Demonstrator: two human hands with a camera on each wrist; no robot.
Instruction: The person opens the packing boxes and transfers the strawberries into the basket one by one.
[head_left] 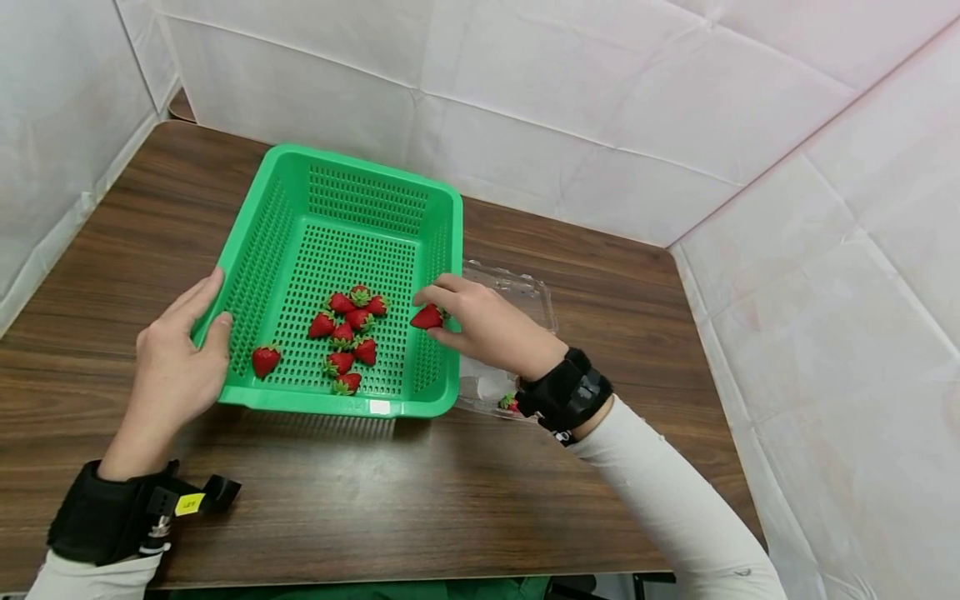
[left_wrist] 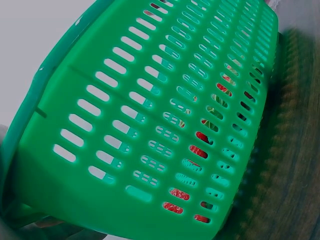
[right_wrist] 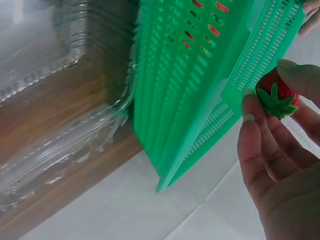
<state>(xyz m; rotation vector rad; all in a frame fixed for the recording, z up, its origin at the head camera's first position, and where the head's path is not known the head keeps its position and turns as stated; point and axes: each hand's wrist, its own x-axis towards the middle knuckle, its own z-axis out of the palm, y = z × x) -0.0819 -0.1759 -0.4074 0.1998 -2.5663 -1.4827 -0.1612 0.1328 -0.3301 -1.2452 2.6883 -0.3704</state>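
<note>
dark wood table, white walls; left hand grips basket, right hand pinches strawberry.

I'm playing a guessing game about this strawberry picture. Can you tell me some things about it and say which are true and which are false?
1. The right hand pinches a strawberry over the green basket. True.
2. The basket has no strawberries in it. False: a bunch of strawberries lies on its floor.
3. The left hand holds the basket's left rim. True.
4. The clear plastic box sits left of the basket. False: it sits on the right, behind the right hand.
5. The table is white. False: it is dark brown wood.
</note>
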